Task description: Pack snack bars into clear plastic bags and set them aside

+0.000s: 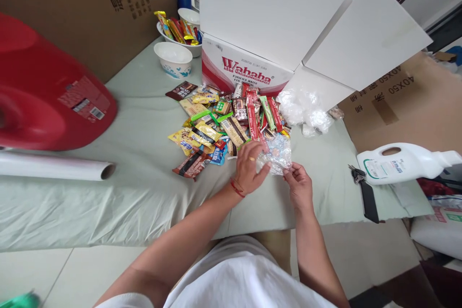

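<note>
My right hand [300,186] pinches the near edge of a clear, crinkled plastic bag [277,154] between thumb and fingers. On the bag's left side is my left hand [250,168], with a red string at the wrist; its fingers are curved and spread, thumb apart, and touch or hover over the plastic. I cannot tell what lies under those fingertips. Just beyond both hands spreads a loose pile of wrapped snack bars [233,127] in brown, yellow, green, red and blue packets. A brown packet [193,163] lies at its near left edge.
Behind the pile stands a white Wahaha carton [249,70]. More crumpled clear plastic [306,108] lies to its right. White bowls [173,60], a red jug [54,91] and a white roll [54,166] are on the left; a white bottle [404,163] and keys [356,174] are on the right.
</note>
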`<action>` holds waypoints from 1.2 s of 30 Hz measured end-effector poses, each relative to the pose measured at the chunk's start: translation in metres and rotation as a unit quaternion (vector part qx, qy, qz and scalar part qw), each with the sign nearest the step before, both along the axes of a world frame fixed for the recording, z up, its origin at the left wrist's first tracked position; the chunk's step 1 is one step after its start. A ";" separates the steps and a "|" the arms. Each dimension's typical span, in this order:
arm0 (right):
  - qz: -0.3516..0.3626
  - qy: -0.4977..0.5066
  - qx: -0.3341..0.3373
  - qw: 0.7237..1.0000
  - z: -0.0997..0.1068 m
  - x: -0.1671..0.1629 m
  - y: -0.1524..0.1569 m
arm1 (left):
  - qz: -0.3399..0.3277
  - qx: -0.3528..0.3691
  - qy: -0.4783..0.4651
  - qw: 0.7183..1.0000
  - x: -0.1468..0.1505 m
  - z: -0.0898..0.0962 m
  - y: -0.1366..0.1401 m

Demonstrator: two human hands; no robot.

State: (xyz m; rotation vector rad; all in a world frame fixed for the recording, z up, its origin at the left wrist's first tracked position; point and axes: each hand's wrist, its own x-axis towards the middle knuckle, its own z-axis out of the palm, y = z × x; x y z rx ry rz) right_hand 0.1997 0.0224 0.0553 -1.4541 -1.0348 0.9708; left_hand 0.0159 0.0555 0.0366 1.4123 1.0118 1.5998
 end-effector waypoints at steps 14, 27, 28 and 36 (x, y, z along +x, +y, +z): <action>-0.048 0.004 -0.021 0.999 -0.012 0.009 0.000 | -0.040 -0.021 0.232 0.972 0.004 -0.015 0.010; -0.025 0.049 -0.046 0.997 -0.007 0.013 0.003 | -0.084 -0.090 0.177 0.976 0.007 -0.027 0.016; -0.028 0.055 -0.052 0.997 -0.006 0.014 0.002 | -0.082 -0.090 0.168 0.978 0.007 -0.028 0.017; -0.087 0.095 -0.054 0.990 -0.010 0.021 0.001 | -0.109 -0.080 0.060 0.989 0.003 -0.022 0.016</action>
